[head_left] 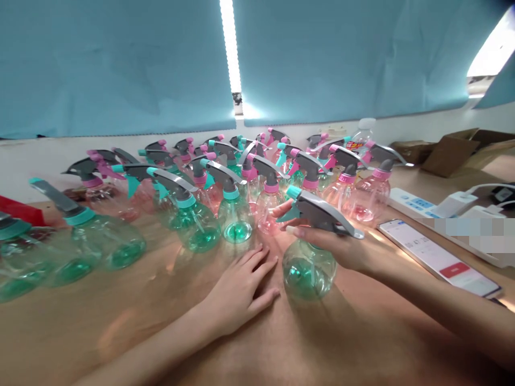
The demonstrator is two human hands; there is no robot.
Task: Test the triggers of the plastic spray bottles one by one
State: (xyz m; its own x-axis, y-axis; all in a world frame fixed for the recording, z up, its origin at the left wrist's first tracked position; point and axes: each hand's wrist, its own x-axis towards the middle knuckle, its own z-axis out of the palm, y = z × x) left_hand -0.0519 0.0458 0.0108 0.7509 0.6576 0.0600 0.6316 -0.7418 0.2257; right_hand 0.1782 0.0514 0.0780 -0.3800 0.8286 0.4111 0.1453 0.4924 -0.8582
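Note:
A clear green spray bottle [309,271] with a grey and teal trigger head stands upright at the centre right. My right hand [322,236] is wrapped round its neck just below the head, fingers pointing left. Beside it, my left hand [243,287] lies on the brown tabletop [193,354], palm down with the fingers apart and nothing in it. Just beyond my left hand stands another green spray bottle [236,217], and a pink one [269,209] is to its right.
Several green and pink spray bottles fill the back and left. At the right lie a phone [440,257] and a white power strip [414,203] with plugs. Behind them are an open cardboard box [450,153] and a clear white-capped bottle [364,134]. Something red [22,210] sits far left.

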